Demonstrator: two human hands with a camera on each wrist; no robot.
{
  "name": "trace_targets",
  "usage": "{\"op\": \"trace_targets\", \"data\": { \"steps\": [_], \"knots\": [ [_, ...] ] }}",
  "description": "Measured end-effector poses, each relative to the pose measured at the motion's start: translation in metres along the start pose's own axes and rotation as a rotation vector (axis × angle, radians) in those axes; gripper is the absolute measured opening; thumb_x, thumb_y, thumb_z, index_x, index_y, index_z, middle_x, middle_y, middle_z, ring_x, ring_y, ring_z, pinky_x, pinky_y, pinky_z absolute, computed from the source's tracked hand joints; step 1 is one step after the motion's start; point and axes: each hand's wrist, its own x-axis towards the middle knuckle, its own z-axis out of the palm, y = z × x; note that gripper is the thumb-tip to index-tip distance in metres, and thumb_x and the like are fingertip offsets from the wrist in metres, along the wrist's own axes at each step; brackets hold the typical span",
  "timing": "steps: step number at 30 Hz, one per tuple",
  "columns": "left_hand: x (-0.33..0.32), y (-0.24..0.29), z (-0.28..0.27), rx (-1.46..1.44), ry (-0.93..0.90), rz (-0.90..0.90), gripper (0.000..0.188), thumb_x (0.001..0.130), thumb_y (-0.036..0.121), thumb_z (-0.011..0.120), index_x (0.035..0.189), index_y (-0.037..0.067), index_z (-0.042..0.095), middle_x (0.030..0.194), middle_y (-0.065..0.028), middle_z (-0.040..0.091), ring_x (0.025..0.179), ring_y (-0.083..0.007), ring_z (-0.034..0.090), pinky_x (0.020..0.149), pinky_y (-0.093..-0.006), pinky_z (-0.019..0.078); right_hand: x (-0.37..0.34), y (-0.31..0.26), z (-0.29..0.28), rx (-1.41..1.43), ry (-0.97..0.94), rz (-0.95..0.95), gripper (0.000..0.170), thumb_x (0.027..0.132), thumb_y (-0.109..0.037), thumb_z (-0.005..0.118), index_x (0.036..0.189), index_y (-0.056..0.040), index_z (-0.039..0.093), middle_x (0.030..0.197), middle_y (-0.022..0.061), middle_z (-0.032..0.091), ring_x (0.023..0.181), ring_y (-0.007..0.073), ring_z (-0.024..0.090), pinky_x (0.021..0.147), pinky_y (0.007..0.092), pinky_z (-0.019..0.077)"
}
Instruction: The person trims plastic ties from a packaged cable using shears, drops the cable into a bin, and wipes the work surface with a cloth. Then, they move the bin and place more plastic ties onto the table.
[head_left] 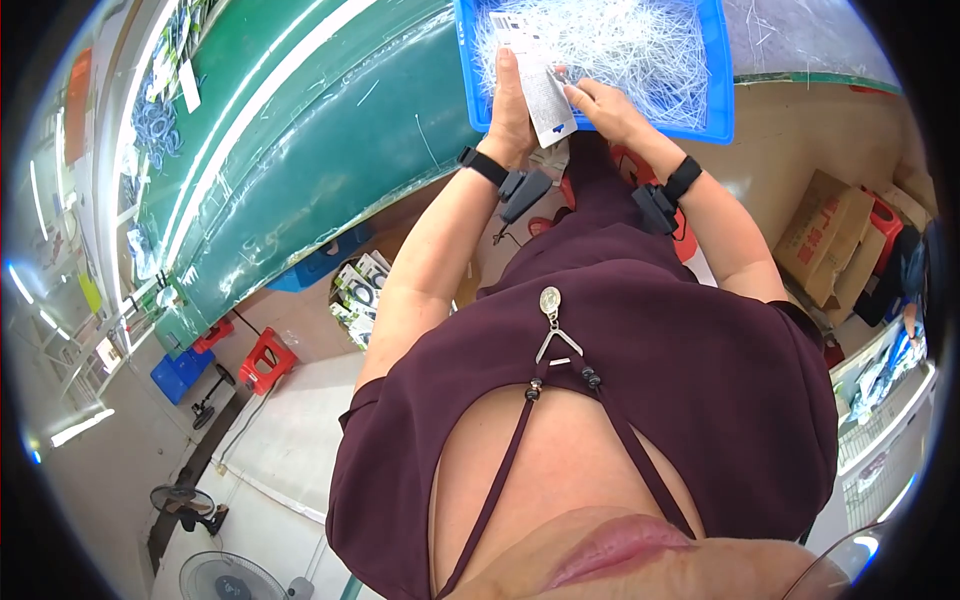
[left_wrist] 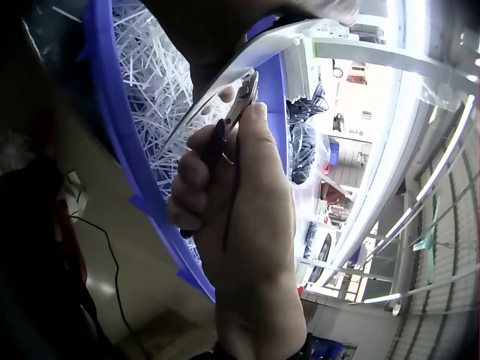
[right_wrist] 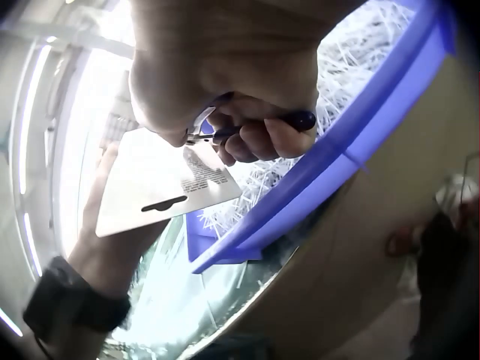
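Observation:
My left hand holds a printed white packaging card along its side, thumb lying up its face. In the right wrist view the card shows a dark slot near one end. My right hand grips small pliers with dark handles and a short metal head. Its fingers curl round a handle, and the pliers' tip is right at the card's edge. Both hands are over the near side of a blue bin, which holds many thin white strips.
A green-topped table stretches to the left, with a pile of blue-grey loops at its far end. Packaged items sit low beside my left arm. A cardboard box stands at the right, and a red stool at the lower left.

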Motion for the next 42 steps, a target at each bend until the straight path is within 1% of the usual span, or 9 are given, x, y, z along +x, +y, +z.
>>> {"op": "trace_targets", "data": {
  "steps": [6, 12, 18, 22, 26, 28, 39, 40, 42],
  "knots": [
    [-0.029, 0.027, -0.018, -0.319, -0.021, -0.078, 0.069, 0.086, 0.062, 0.044, 0.126, 0.007, 0.043, 0.109, -0.0122, 0.058, 0.1, -0.0256, 0.058, 0.089, -0.0393, 0.0475, 0.009, -0.013, -0.013, 0.968, -0.256, 0.391, 0.035, 0.095, -0.042, 0.045, 0.099, -0.0089, 0.057, 0.074, -0.002, 0.051, 0.063, 0.011, 0.046, 0.058, 0.026, 0.0421],
    [-0.182, 0.025, -0.129, -0.528, 0.277, 0.328, 0.045, 0.091, 0.024, 0.054, 0.13, 0.003, 0.042, 0.126, -0.0146, 0.053, 0.113, -0.0266, 0.054, 0.097, -0.0415, 0.0435, 0.044, -0.04, -0.008, 1.254, -0.534, 0.195, 0.042, 0.094, -0.042, 0.045, 0.108, -0.0036, 0.054, 0.085, 0.0048, 0.052, 0.078, 0.016, 0.049, 0.073, 0.0358, 0.0422],
    [-0.374, -0.164, -0.243, -0.764, 0.727, 0.812, 0.035, 0.092, 0.009, 0.052, 0.125, 0.0, 0.045, 0.122, -0.0143, 0.055, 0.111, -0.0265, 0.055, 0.095, -0.0415, 0.0449, -0.023, -0.177, 0.103, 0.862, -0.874, 0.114, 0.043, 0.096, -0.041, 0.042, 0.112, -0.0016, 0.052, 0.087, 0.0048, 0.052, 0.079, 0.015, 0.049, 0.074, 0.0317, 0.042],
    [-0.384, -0.262, -0.234, -0.798, 1.339, 0.745, 0.025, 0.09, 0.003, 0.05, 0.115, 0.001, 0.05, 0.112, -0.0135, 0.059, 0.099, -0.0254, 0.059, 0.084, -0.0393, 0.0481, -0.029, -0.185, 0.135, 0.607, -1.145, 0.044, 0.043, 0.098, -0.04, 0.04, 0.112, -0.0017, 0.051, 0.086, 0.0041, 0.052, 0.077, 0.014, 0.05, 0.073, 0.0285, 0.0423],
    [-0.466, -0.274, -0.272, -0.339, 1.888, 0.619, 0.032, 0.081, -0.005, 0.048, 0.112, 0.002, 0.055, 0.1, -0.0179, 0.062, 0.089, -0.032, 0.06, 0.078, -0.0409, 0.0474, -0.075, -0.178, 0.174, 0.347, -1.196, 0.169, 0.04, 0.098, -0.039, 0.041, 0.111, -0.0023, 0.051, 0.083, 0.0034, 0.052, 0.073, 0.0132, 0.05, 0.07, 0.0275, 0.0429],
    [-0.517, -0.243, -0.273, 0.561, 2.2, 0.303, 0.041, 0.074, -0.009, 0.047, 0.112, 0.002, 0.058, 0.094, -0.0226, 0.061, 0.086, -0.0404, 0.057, 0.076, -0.0462, 0.045, -0.088, -0.181, 0.181, 0.263, -1.2, 0.271, 0.04, 0.098, -0.039, 0.041, 0.11, -0.0025, 0.051, 0.082, 0.003, 0.053, 0.072, 0.0132, 0.051, 0.069, 0.028, 0.0431],
    [-0.581, -0.185, -0.364, 1.578, 2.024, 0.194, 0.056, 0.079, 0.011, 0.065, 0.132, 0.014, 0.047, 0.111, -0.017, 0.052, 0.107, -0.035, 0.047, 0.091, -0.0467, 0.0387, -0.097, -0.153, 0.192, 0.133, -1.034, 0.307, 0.04, 0.098, -0.038, 0.041, 0.108, -0.0019, 0.053, 0.08, 0.0021, 0.053, 0.07, 0.0116, 0.051, 0.067, 0.0262, 0.0438],
    [-0.567, -0.201, -0.36, 1.549, 2.009, 0.183, 0.056, 0.079, 0.011, 0.065, 0.132, 0.014, 0.047, 0.111, -0.017, 0.052, 0.107, -0.035, 0.047, 0.091, -0.0467, 0.0387, -0.095, -0.151, 0.193, 0.13, -1.031, 0.313, 0.04, 0.098, -0.039, 0.042, 0.108, -0.0021, 0.053, 0.08, 0.0021, 0.053, 0.07, 0.0116, 0.051, 0.067, 0.0262, 0.044],
    [-0.541, -0.241, -0.354, 0.543, 2.371, 0.49, 0.07, 0.079, 0.03, 0.07, 0.137, 0.008, 0.038, 0.123, -0.0181, 0.05, 0.121, -0.0333, 0.041, 0.101, -0.0458, 0.0345, -0.086, -0.142, 0.19, 0.094, -1.012, 0.36, 0.04, 0.097, -0.039, 0.042, 0.109, -0.0021, 0.053, 0.08, 0.0022, 0.053, 0.07, 0.0116, 0.051, 0.067, 0.0262, 0.044]
  ]
}}
